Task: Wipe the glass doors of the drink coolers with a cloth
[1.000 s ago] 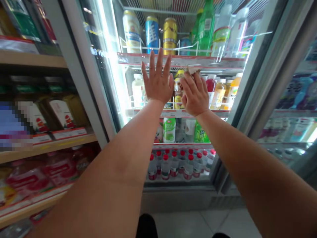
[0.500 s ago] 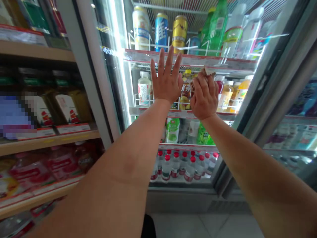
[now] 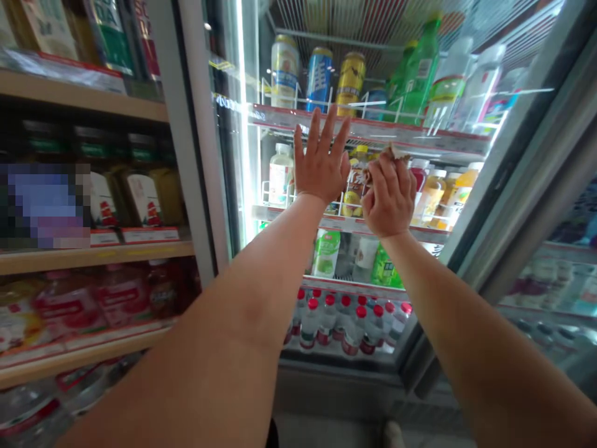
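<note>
Where two bare arms stretch forward to a lit drinks cooler's glass door (image 3: 433,121), entered first: left hand (image 3: 321,165), raised, back toward me, fingers fanned wide and straight, thumb at its right edge, palm out of sight; it looks laid flat on the pane, though the contact itself is hidden. Second: right hand (image 3: 389,194), a little lower and just beside it, fingers close together and bent, gripping a crumpled brown cloth (image 3: 395,153) against the glass. Of that cloth only ragged edges show, past the fingertips and on the thumb side; the rest is covered, its weave too small to make out. Behind the pane, upper shelf: cylindrical metal cans, among them a blue can (image 3: 319,79) and a gold can (image 3: 351,82), then a tapering green bottle (image 3: 422,73). Middle shelf: a yellow-capped bottle (image 3: 357,186), partly visible between the hands. Below: a boxy green carton (image 3: 326,252) and clear red-capped bottles (image 3: 310,323), the row cut into by the left forearm (image 3: 261,286). Far left: pale wooden shelves (image 3: 84,93), one partly masked by a blocky blur, its goods there unreadable
</note>
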A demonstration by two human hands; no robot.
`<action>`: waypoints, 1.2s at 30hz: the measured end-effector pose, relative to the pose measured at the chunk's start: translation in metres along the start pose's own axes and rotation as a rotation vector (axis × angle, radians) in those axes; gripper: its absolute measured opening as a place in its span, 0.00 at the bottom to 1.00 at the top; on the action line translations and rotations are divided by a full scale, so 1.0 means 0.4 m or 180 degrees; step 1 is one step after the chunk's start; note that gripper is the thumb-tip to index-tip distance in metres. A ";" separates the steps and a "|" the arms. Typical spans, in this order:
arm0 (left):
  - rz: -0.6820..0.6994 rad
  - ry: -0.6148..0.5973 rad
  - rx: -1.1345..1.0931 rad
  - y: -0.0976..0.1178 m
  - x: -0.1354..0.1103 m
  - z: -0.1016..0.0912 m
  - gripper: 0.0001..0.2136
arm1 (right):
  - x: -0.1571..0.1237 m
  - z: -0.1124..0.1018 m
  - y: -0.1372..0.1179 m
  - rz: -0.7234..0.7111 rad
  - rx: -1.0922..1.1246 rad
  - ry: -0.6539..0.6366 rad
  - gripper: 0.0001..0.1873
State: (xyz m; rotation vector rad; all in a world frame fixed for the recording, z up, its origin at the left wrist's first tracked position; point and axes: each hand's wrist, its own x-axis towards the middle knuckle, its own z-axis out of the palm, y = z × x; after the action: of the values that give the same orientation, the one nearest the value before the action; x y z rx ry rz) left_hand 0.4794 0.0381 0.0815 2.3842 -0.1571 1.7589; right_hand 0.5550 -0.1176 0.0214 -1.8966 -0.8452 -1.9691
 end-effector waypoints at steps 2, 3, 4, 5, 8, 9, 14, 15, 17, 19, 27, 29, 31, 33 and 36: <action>0.0008 0.0042 0.0149 0.001 0.000 0.000 0.32 | -0.002 -0.001 0.001 -0.0015 0.0022 0.0031 0.29; 0.0006 0.0056 0.0189 0.001 0.000 0.001 0.32 | -0.003 -0.002 0.002 -0.0032 0.0040 0.0046 0.29; 0.0001 0.0063 0.0195 0.000 0.000 0.002 0.33 | -0.003 -0.003 0.002 -0.0053 0.0060 0.0058 0.29; -0.0006 0.0067 0.0170 -0.001 0.000 0.004 0.33 | -0.004 -0.003 0.003 -0.0067 0.0075 0.0056 0.29; 0.0012 0.0112 0.0013 -0.005 0.001 0.007 0.34 | -0.005 -0.003 0.005 -0.0058 0.0069 0.0003 0.30; 0.0029 0.0145 -0.0037 -0.006 0.001 0.008 0.33 | -0.006 -0.003 0.004 -0.0041 0.0062 -0.0029 0.30; 0.0123 0.0279 -0.0199 -0.011 0.000 0.013 0.33 | -0.013 -0.006 0.004 -0.0055 0.0159 -0.0255 0.31; 0.0119 0.0268 -0.0164 -0.011 0.000 0.013 0.33 | -0.010 -0.011 0.010 -0.0154 0.0151 -0.0292 0.32; 0.0113 0.0238 -0.0022 -0.010 0.000 0.014 0.32 | 0.012 -0.027 0.032 -0.0533 0.0135 -0.0467 0.32; 0.0115 0.0210 0.0079 -0.011 0.000 0.013 0.32 | 0.057 -0.049 0.071 -0.0933 0.0167 -0.0771 0.31; 0.0175 0.0245 -0.0080 -0.018 -0.003 0.011 0.34 | 0.185 -0.072 0.209 0.1730 -0.0118 0.0078 0.34; 0.0165 0.0196 -0.0122 -0.018 -0.003 0.012 0.35 | 0.161 -0.062 0.211 0.1654 -0.0050 0.0169 0.32; 0.0122 0.0141 -0.0133 -0.017 -0.002 0.013 0.35 | 0.139 -0.055 0.213 0.1562 -0.0056 0.0233 0.31; 0.0090 0.0110 -0.0153 -0.016 -0.001 0.015 0.36 | 0.131 -0.052 0.219 0.1526 -0.0155 0.0235 0.32; 0.0095 0.0096 -0.0221 -0.017 0.000 0.017 0.38 | 0.132 -0.053 0.223 0.1546 -0.0272 0.0188 0.34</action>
State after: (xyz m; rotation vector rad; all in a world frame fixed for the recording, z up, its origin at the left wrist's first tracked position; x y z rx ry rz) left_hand 0.4869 0.0434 0.0789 2.3175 -0.2467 1.7714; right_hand 0.5836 -0.1903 0.0930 -1.8569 -0.2490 -1.7655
